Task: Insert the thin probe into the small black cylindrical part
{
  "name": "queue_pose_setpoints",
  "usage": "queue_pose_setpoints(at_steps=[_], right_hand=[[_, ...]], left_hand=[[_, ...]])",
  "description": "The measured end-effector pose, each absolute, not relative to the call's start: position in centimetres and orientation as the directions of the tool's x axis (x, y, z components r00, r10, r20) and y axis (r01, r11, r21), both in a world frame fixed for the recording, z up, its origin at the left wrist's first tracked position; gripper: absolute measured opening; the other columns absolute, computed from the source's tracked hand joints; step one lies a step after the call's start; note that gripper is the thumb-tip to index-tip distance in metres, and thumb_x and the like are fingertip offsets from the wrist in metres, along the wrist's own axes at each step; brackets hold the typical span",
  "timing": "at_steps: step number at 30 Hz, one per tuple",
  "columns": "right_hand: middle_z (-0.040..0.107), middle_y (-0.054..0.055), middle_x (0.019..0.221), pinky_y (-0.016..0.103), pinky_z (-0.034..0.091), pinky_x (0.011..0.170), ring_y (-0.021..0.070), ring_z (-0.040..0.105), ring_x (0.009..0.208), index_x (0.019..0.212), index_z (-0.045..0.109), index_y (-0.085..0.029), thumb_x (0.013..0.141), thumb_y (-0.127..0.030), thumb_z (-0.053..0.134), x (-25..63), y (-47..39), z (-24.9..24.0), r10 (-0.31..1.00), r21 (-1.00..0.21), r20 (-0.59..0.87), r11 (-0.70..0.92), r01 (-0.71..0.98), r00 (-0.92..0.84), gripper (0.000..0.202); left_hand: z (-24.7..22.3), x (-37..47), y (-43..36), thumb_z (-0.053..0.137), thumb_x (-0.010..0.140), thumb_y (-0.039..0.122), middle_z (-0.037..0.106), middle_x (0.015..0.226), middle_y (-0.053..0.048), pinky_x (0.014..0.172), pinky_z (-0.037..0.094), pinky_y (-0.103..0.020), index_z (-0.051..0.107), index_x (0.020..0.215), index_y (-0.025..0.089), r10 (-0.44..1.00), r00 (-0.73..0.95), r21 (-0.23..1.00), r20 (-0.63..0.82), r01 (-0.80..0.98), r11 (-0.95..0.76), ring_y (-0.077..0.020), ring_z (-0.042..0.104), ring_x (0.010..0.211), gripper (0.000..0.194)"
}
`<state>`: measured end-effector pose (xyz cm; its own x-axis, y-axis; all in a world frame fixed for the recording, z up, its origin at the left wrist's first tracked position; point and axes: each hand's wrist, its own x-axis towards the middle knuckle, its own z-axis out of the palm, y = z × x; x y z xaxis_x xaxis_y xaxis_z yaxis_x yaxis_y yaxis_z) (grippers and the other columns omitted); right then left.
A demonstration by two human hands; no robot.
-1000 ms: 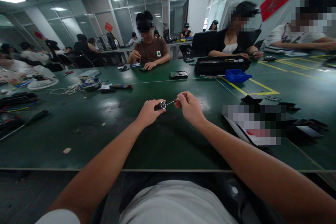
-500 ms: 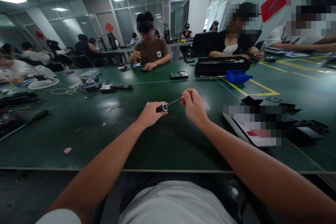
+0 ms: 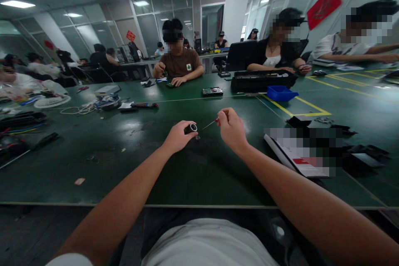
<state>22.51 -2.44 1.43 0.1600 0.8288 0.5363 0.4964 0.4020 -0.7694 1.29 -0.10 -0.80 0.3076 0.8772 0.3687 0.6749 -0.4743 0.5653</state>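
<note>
A small black cylinder (image 3: 191,128) with a bright ring at its end is held between the thumb and fingers of my left hand (image 3: 178,136). Just below its ringed end is a small dark piece (image 3: 198,137), too small to make out. My right hand (image 3: 231,129) is closed around the red handle of a thin screwdriver (image 3: 210,124). The shaft points left and down toward the cylinder, with a gap between the tip and the ring. Both hands are over the green table (image 3: 193,183).
A hard drive (image 3: 212,91), a black device (image 3: 263,80) and a blue tray (image 3: 281,93) stand beyond my hands. To the right lie papers (image 3: 299,158) and black parts (image 3: 363,158). Cables (image 3: 106,102) and a long screwdriver (image 3: 45,140) lie left. A person (image 3: 179,60) sits opposite.
The screwdriver tip has come away from the cylinder and points lower. The cylinder's ringed end is turned slightly upward, and a small dark piece now shows beneath it.
</note>
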Motion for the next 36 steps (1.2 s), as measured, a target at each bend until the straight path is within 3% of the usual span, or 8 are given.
queue_pose_setpoints(at_steps=[7,11,15,19,22,29,32,36], right_hand=[[0.065,0.003,0.076,0.034,0.039,0.068,0.0205,0.06,0.071,0.088,0.054,-0.024,0.098,-0.038,0.042,22.6,-2.6,1.6,0.841,-0.79,0.513,0.385,0.477,0.171,0.021],[0.064,0.002,0.075,0.034,0.039,0.068,0.0203,0.059,0.071,0.089,0.055,-0.024,0.098,-0.038,0.042,22.6,-2.6,1.5,0.84,-0.792,0.515,0.389,0.47,0.171,0.022],[0.065,0.003,0.075,0.034,0.04,0.068,0.02,0.06,0.071,0.089,0.055,-0.024,0.098,-0.039,0.042,22.6,-2.7,1.6,0.846,-0.794,0.509,0.39,0.467,0.159,0.023],[0.065,0.002,0.074,0.034,0.04,0.067,0.02,0.06,0.069,0.089,0.056,-0.024,0.098,-0.04,0.042,22.5,-2.8,1.7,0.849,-0.79,0.507,0.39,0.473,0.146,0.023],[0.065,0.002,0.074,0.034,0.04,0.067,0.0197,0.06,0.07,0.089,0.056,-0.023,0.098,-0.04,0.042,22.4,-2.7,1.5,0.849,-0.784,0.512,0.4,0.475,0.131,0.024],[0.064,0.002,0.071,0.034,0.04,0.068,0.0198,0.06,0.069,0.087,0.055,-0.023,0.098,-0.041,0.041,22.4,-2.6,1.3,0.85,-0.782,0.514,0.406,0.473,0.12,0.025],[0.064,0.002,0.072,0.034,0.04,0.067,0.0199,0.06,0.069,0.087,0.055,-0.023,0.098,-0.042,0.041,22.4,-2.6,1.4,0.851,-0.78,0.513,0.408,0.475,0.11,0.025],[0.064,0.002,0.072,0.034,0.041,0.067,0.0196,0.06,0.069,0.087,0.055,-0.023,0.098,-0.042,0.041,22.4,-2.7,1.4,0.853,-0.779,0.513,0.413,0.472,0.1,0.026]], left_hand=[[-1.4,0.9,0.5,0.072,0.083,0.032,0.071,0.112,-0.008,0.093,0.051,-0.037,0.063,0.12,0.02,0.908,0.193,0.746,0.372,0.52,-0.416,-0.0218,0.067,0.1,0.04],[-1.7,0.8,1.2,0.057,0.092,0.033,0.068,0.113,-0.009,0.092,0.052,-0.036,0.056,0.123,0.021,0.923,0.124,0.838,0.365,0.389,-0.383,-0.0194,0.066,0.098,0.034],[-1.2,0.6,1.4,0.045,0.093,0.029,0.066,0.098,-0.006,0.074,0.054,-0.03,0.054,0.114,0.02,0.956,0.064,0.896,0.287,0.334,-0.292,-0.016,0.065,0.08,0.025],[-0.4,0.4,0.7,0.057,0.089,0.039,0.063,0.08,-0.003,0.069,0.05,-0.032,0.059,0.095,0.02,0.934,0.099,0.757,0.342,0.56,-0.337,-0.0174,0.06,0.07,0.02],[-0.4,0.6,0.4,0.058,0.09,0.039,0.068,0.087,-0.006,0.077,0.049,-0.035,0.064,0.09,0.02,0.902,0.224,0.559,0.368,0.722,-0.408,-0.0206,0.062,0.08,0.02],[-2.0,1.2,1.6,0.051,0.096,0.038,0.068,0.116,-0.011,0.086,0.049,-0.04,0.066,0.123,0.021,0.918,0.328,0.242,0.221,0.894,-0.378,-0.0276,0.063,0.106,0.035],[-2.1,1.3,2.0,0.051,0.096,0.042,0.068,0.112,-0.013,0.083,0.05,-0.039,0.068,0.119,0.02,0.929,0.333,0.184,0.164,0.915,-0.36,-0.0285,0.063,0.104,0.036],[-1.9,1.1,2.2,0.054,0.095,0.04,0.069,0.103,-0.012,0.079,0.049,-0.037,0.069,0.105,0.018,0.936,0.32,0.224,0.144,0.911,-0.346,-0.0258,0.065,0.094,0.028]])
